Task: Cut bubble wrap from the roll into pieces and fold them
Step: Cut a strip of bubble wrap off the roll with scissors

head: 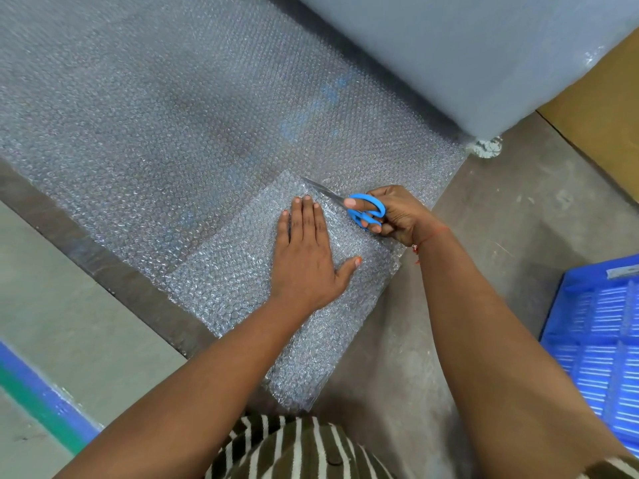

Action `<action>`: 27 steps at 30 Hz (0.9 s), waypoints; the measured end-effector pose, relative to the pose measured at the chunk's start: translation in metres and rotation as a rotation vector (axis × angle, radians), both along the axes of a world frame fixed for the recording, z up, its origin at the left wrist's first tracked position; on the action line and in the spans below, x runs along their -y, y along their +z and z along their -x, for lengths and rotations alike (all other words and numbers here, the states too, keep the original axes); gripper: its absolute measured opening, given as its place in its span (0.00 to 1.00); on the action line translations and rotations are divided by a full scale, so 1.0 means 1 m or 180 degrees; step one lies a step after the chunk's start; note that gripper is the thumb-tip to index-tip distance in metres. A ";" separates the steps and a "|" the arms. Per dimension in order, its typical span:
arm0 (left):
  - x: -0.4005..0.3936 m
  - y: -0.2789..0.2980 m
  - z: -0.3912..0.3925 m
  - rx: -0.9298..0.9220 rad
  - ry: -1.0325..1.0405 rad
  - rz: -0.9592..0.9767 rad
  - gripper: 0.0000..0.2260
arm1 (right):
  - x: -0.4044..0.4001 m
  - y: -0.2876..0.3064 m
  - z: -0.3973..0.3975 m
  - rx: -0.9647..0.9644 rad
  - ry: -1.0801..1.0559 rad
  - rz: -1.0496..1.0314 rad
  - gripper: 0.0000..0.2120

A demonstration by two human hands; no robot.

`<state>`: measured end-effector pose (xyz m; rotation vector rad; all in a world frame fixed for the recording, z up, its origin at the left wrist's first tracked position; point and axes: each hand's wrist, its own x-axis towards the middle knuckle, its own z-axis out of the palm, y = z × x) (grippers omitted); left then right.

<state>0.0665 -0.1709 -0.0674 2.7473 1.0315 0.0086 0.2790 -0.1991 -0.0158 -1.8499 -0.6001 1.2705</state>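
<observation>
Head view: folded bubble wrap piece [242, 281] is pressed flat under left hand [307, 257]; scissors [359, 209] are gripped by right hand [397, 216]. Roll [466, 57] beyond hands, blurred; blue crate [601, 340] right, cropped.

The bubble wrap roll [484, 57] — big, pale grey — lies on the floor at upper right, its clear sheet [155, 115] unrolled flat toward the left. On the sheet's near edge lies a folded bubble wrap piece [224, 281], doubled and whiter — blue-handled scissors [359, 209] rest along its right side, blades pointing away.
</observation>
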 end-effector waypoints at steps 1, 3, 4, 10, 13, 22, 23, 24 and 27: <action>0.000 0.000 0.000 -0.0009 -0.0001 0.0002 0.50 | 0.000 -0.001 0.000 -0.0001 0.0000 0.0003 0.45; -0.001 0.001 0.000 -0.0026 -0.0002 -0.0001 0.50 | 0.000 -0.001 0.000 -0.0014 0.0012 -0.0003 0.48; -0.001 0.001 0.000 -0.0034 -0.0003 0.0003 0.50 | 0.000 0.000 0.000 -0.0029 0.0028 -0.0010 0.48; 0.000 0.001 0.000 -0.0025 -0.0012 0.0015 0.50 | 0.000 0.003 0.000 -0.0082 -0.0036 -0.0003 0.46; -0.001 0.000 0.000 0.0003 0.0002 0.0027 0.50 | -0.005 0.006 0.005 -0.0046 -0.0085 0.0016 0.42; 0.000 0.001 0.000 0.0017 0.0014 0.0061 0.50 | -0.016 0.006 0.010 -0.0092 -0.0111 0.0052 0.29; 0.000 0.000 -0.001 0.0013 0.0013 0.0064 0.50 | -0.016 0.006 0.010 -0.0062 -0.0102 0.0056 0.30; 0.000 0.000 -0.001 0.0009 0.0014 0.0060 0.50 | -0.017 0.006 0.011 -0.0040 -0.0095 0.0058 0.32; 0.000 0.000 -0.002 0.0004 0.0014 0.0069 0.50 | -0.018 0.005 0.011 -0.0072 -0.0092 0.0037 0.29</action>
